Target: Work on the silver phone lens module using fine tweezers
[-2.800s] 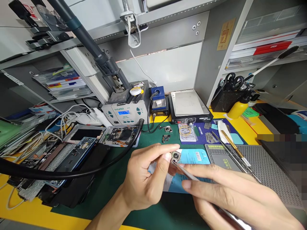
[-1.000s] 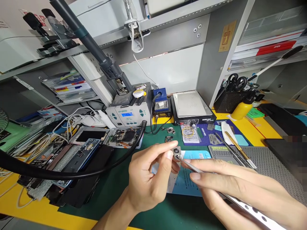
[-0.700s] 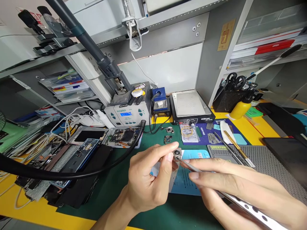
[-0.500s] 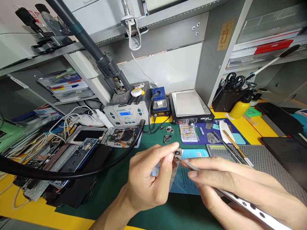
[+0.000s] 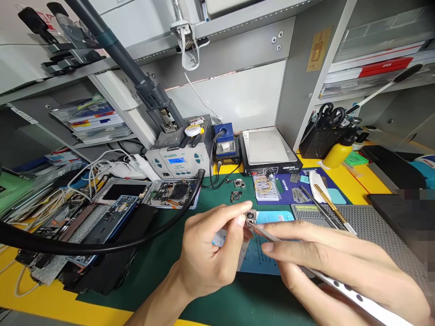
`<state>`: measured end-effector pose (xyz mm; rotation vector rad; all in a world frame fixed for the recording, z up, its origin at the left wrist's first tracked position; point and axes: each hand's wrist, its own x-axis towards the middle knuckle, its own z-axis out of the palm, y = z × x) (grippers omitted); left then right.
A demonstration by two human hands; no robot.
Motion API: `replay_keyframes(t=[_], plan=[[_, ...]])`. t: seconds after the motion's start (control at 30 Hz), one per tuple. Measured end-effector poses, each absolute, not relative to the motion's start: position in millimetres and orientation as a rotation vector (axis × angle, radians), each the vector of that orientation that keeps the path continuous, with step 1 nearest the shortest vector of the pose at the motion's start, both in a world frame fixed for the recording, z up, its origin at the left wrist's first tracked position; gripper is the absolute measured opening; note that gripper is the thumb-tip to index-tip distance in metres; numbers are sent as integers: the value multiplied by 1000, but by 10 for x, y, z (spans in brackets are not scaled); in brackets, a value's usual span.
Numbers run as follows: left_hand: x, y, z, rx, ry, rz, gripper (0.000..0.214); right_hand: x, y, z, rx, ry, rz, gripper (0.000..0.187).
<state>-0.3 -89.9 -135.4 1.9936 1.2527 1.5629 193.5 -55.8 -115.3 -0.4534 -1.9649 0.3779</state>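
Between the thumb and forefinger of my left hand (image 5: pixel 215 251) is a small square phone camera module (image 5: pixel 250 216), its dark round lens towards me. My right hand (image 5: pixel 326 258) grips silver tweezers (image 5: pixel 335 283) with a row of round holes along the shank. The tweezers' pointed tips reach the lower edge of the module; whether they press on it is too small to tell. Beneath both hands lies a blue printed card or packet (image 5: pixel 268 253). Two more small camera modules (image 5: pixel 237 196) rest on the green mat (image 5: pixel 163 276) beyond my left hand.
A hot-air station (image 5: pixel 178 158) stands at the back, its black hose (image 5: pixel 136 249) looping across the left side. Right of it is a heating plate (image 5: pixel 270 151). Stacked phone parts (image 5: pixel 105 231) fill the left. Tweezers and a brush (image 5: pixel 335 210) lie on a perforated grey mat (image 5: pixel 380 226).
The tweezer tips have shifted slightly left, onto the module's lower part. My left hand keeps its pinch, almost still. The whole view has moved very slightly.
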Motion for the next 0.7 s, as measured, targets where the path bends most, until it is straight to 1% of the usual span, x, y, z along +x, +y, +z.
replay_keyframes(t=[0.37, 0.7], plan=[[24, -912, -1291, 1705, 1237, 1537, 22, 1981, -535, -1137, -395, -2061, 352, 29], [18, -907, -1292, 1641, 1244, 1529, 22, 1966, -524, -1149, -433, -2037, 400, 28]])
